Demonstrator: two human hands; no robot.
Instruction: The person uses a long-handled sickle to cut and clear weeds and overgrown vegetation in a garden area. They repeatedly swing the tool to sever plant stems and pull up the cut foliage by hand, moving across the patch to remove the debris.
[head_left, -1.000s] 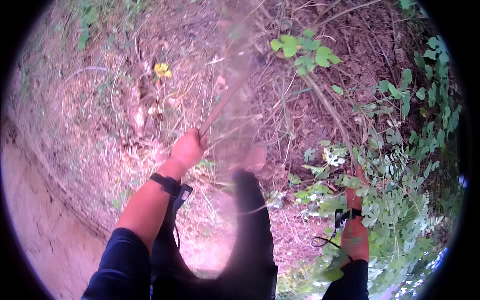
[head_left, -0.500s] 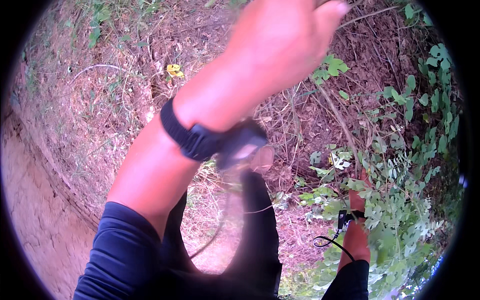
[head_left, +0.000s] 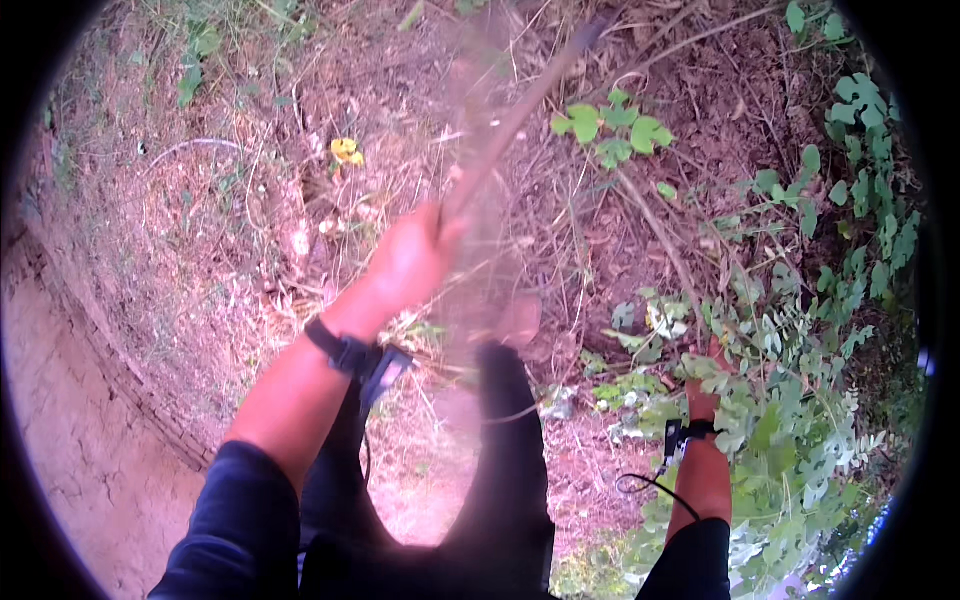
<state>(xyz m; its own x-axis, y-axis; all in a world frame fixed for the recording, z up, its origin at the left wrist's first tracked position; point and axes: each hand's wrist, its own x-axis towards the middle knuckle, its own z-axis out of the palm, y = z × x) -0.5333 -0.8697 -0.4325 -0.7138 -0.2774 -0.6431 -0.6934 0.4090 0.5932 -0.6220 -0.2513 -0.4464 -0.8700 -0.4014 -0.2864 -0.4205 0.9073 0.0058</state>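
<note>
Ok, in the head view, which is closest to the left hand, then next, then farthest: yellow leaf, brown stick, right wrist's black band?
1. Brown stick: held in the left hand.
2. Yellow leaf: above, toward the left.
3. Right wrist's black band: far off, lower right.

Around the grip of the left hand (head_left: 412, 258), the ground (head_left: 215, 270) is dry grass and twigs in daylight. A yellow leaf (head_left: 346, 151) lies up and left of it, with green weeds (head_left: 192, 72) farther out. Well to its lower left is a strip of bare, cracked dirt (head_left: 90, 440); rightward, the soil (head_left: 745, 95) turns darker brown.
</note>
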